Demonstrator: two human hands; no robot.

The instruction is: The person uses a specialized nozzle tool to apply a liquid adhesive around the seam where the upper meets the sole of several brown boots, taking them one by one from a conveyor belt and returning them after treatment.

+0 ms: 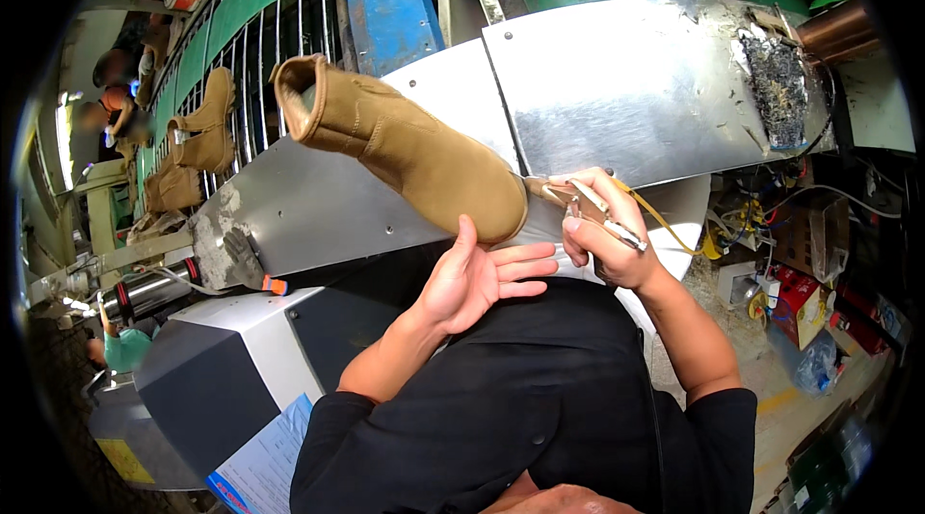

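A tan ankle boot (419, 153) lies tilted across the metal surface in front of me, its shaft opening at upper left and its toe toward my hands. My left hand (472, 275) is open, palm up, fingers stretched out. Its thumb is against or just beside the boot's sole edge near the toe. Wrapped around a pair of metal pliers (588, 206), my right hand (617, 235) is closed just right of the toe. The tool's far end comes close to the toe; whether they touch, I cannot tell.
The bare metal worktop (617, 90) stretches right to a rough dark pad (776, 80). At left, more boots (204, 124) stand by a green-edged rack (252, 80). A brush (251, 263) lies lower left. Cables and boxes (800, 307) crowd the right. Other people (120, 109) appear far left.
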